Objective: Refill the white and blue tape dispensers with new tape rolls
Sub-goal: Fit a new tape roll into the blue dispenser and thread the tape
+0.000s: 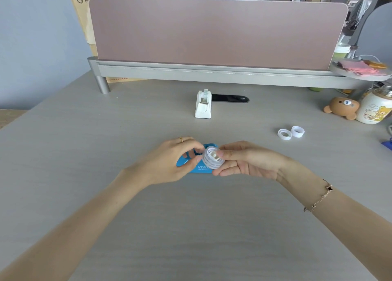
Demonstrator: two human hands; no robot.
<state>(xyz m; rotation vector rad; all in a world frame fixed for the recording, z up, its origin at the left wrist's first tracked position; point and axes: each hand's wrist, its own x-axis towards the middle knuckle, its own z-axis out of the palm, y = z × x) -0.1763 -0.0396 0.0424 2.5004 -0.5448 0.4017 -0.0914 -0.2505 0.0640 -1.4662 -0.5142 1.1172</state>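
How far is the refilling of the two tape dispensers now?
Done: white dispenser apparently has tape threaded. In hand: both hands, left hand and right hand, hold a tape roll above the blue dispenser. Left: seating that roll. Two empty cores lie aside.

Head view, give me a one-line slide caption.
Both hands hold a tape roll over the blue dispenser; white dispenser behind.

**Desk clutter around the work area**

A pink divider stands on a grey rail across the far edge of the desk. A cardboard box sits behind its left end. A black slot lies in the desk surface. At right, a bear toy leans beside a printed jar. A round shelf above holds pink and orange notes.
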